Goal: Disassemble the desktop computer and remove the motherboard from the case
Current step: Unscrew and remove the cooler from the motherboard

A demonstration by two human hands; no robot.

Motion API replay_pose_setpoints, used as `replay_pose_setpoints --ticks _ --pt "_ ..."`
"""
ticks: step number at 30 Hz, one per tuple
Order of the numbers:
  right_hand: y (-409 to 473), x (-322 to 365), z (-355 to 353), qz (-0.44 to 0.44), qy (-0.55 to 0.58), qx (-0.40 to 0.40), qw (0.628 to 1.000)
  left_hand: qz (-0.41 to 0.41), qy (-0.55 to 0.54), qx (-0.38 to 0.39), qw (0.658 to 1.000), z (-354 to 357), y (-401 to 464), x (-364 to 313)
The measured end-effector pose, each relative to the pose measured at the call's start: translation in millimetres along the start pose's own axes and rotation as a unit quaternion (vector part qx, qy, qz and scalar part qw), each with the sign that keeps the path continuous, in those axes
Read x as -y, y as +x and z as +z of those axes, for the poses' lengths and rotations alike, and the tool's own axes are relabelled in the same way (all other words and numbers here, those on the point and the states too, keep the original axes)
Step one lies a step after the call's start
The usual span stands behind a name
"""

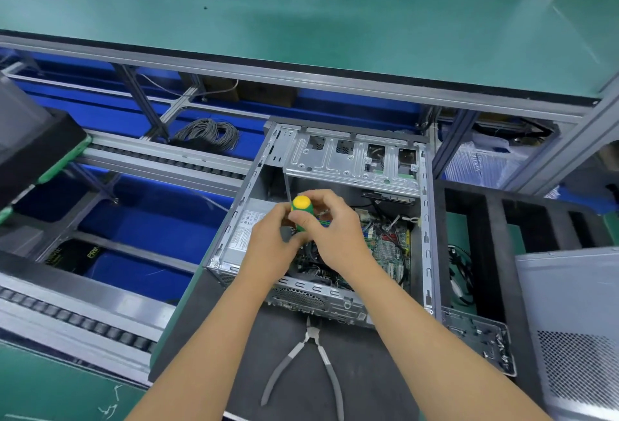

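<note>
The open grey metal case (pixel 338 219) lay on its side on the dark mat (pixel 361 370), its green motherboard (pixel 385 246) exposed inside at the right. Over it, my right hand (pixel 330 233) and left hand (pixel 271 243) both gripped the green-and-yellow screwdriver (pixel 301 211), held upright.

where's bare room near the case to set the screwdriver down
Bare dark mat right of the pliers, before the metal panel. The green upper shelf is mostly bare. Inside the case it is crowded with cables and both hands.
</note>
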State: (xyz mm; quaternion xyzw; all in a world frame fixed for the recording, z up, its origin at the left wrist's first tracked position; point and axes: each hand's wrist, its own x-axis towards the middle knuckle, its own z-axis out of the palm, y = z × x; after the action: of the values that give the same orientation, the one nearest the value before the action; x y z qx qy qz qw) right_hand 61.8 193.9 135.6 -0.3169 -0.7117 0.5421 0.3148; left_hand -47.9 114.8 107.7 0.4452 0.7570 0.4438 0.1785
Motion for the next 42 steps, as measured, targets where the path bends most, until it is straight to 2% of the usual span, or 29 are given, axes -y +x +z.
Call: replay_pose_setpoints --ticks 3,7,12,17,20,22,25,27,29,32,35,37,38,39,40,41,42 --pt "0.3 3.1 -1.1 -0.025 -0.050 0.042 0.998 0.027 0.007 0.017 0.999 -1.1 -1.7 1.2" --pt "-0.3 6.9 0.2 -0.020 -0.096 0.061 0.993 0.000 0.013 0.018 1.000 -1.6 -0.7 0.6" --pt "-9.4 9.0 10.3 0.036 -0.030 -0.038 0.998 -0.025 -0.002 0.021 0.999 1.0 0.7 -0.5" --pt "-5.8 15.9 7.4 0.001 -0.089 0.008 0.996 0.013 -0.026 0.060 0.998 -4.7 1.2 1.8" --pt "-5.9 15.6 7.1 0.011 -0.090 0.034 0.995 0.012 -0.037 0.041 0.998 -5.4 3.4 4.2" --pt "-9.0 14.3 10.4 0.032 -0.029 0.003 0.999 0.009 -0.045 0.026 0.999 -3.5 3.0 4.2" --pt "-11.7 11.1 18.0 0.053 0.041 -0.095 0.993 0.015 -0.059 0.030 0.998 0.7 3.8 3.5" --pt "-11.9 9.5 18.6 0.030 0.016 -0.120 0.992 0.025 -0.065 0.032 0.997 0.7 4.4 3.4" --pt "-10.7 10.2 17.5 0.000 -0.044 -0.109 0.993 0.037 -0.064 0.050 0.996 -0.9 3.9 5.9" --pt "-11.3 13.9 13.8 -0.013 -0.118 -0.032 0.992 0.049 -0.062 0.059 0.995 -3.8 2.1 10.4" --pt "-11.3 9.2 -14.3 0.046 -0.170 0.079 0.981 0.039 -0.072 0.039 0.996 -2.8 4.0 11.2" --pt "-11.5 4.5 -42.4 0.102 -0.125 0.066 0.985 0.030 -0.078 0.027 0.996 -1.7 4.9 10.2" --pt "-12.0 2.2 -54.9 0.164 -0.109 0.039 0.980 0.026 -0.081 0.026 0.996 -1.3 5.1 10.1" --pt "-12.9 -2.4 -65.6 0.215 -0.143 0.034 0.966 0.023 -0.083 0.029 0.996 -1.2 4.6 10.6" --pt "-15.2 -5.9 -70.2 0.268 -0.225 0.057 0.935 0.022 -0.085 0.033 0.996 -1.5 3.9 10.9" --pt "-16.7 -12.5 -72.2 0.293 -0.293 0.062 0.908 0.024 -0.085 0.035 0.995 -1.8 3.7 10.9" --pt "-18.9 -17.1 -73.1 0.283 -0.332 0.092 0.895 0.025 -0.083 0.036 0.996 -1.7 3.5 10.6"
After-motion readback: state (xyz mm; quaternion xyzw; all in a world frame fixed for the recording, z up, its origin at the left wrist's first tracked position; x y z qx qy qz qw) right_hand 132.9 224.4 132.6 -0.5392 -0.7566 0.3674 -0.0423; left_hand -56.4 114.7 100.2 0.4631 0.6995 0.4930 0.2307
